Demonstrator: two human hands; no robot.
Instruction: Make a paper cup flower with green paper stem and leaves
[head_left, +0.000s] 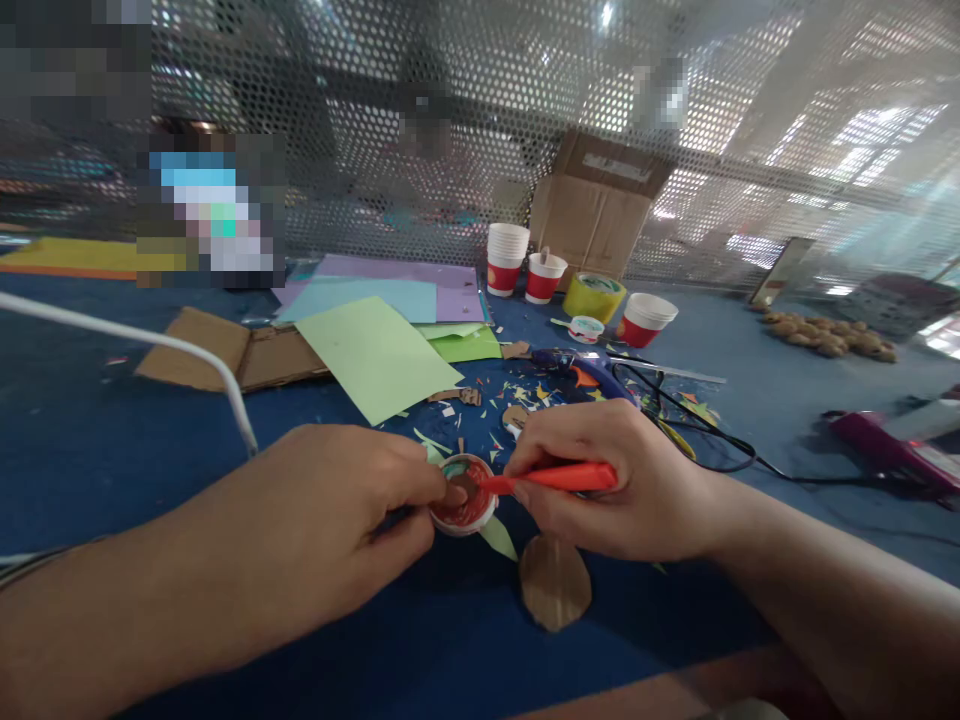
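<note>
My left hand [352, 510] grips a shallow round cup bottom [486, 508] with a white rim, one finger pressed inside it and the thumb by the near edge. Red strokes cover much of its inside, with a bit of green at the back. In my right hand [600, 485] is a red marker [574, 477], its tip at the cup bottom's right inner side. A round cardboard piece [555, 585] lies just below the right hand. Pale green paper leaf shapes [499, 537] touch the cup bottom's edge.
Paper scraps [487, 400], a blue glue gun [574, 362] with a black cord [720, 437], paper cups [506, 262] and yellow tape [594, 297] lie beyond. Coloured sheets [379, 360] and cardboard [199, 350] spread left. A white cable [180, 345] arcs at left; a purple tool [885, 450] lies right.
</note>
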